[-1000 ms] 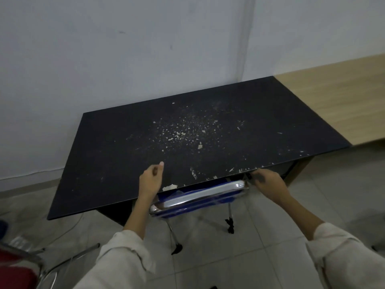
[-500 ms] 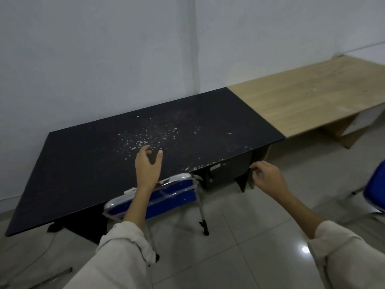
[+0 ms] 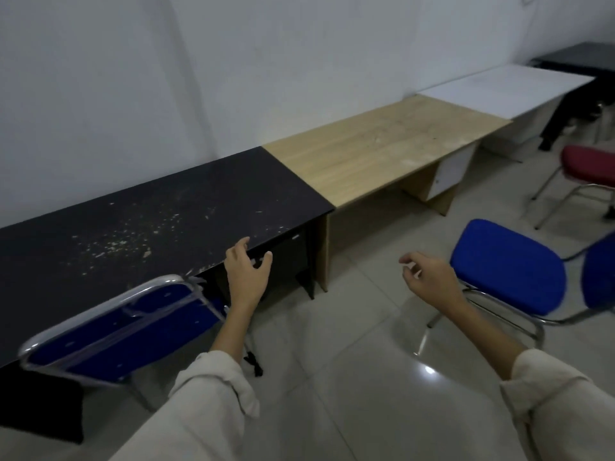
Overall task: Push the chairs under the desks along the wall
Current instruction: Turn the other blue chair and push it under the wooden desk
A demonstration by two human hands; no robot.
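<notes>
Blue tucked chair (image 3: pixel 116 327) sits under black desk (image 3: pixel 149 227), backrest at its edge. Left hand (image 3: pixel 248 277) and right hand (image 3: pixel 429 277) spread, empty. Loose blue chair (image 3: pixel 509 264) stands clear of wood desk (image 3: pixel 382 144). Next, likely: grasp its backrest, turn it, push under.

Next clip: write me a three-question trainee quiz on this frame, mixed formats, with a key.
1. True or false: the left hand grips the tucked blue chair.
2. The free blue chair stands in front of which desk? A) black desk B) wooden desk C) white desk
3. Fill in: the chair farthest right has a ___ seat.

Key: 1 false, both hands are open and empty; 2 B; 3 red.
</notes>
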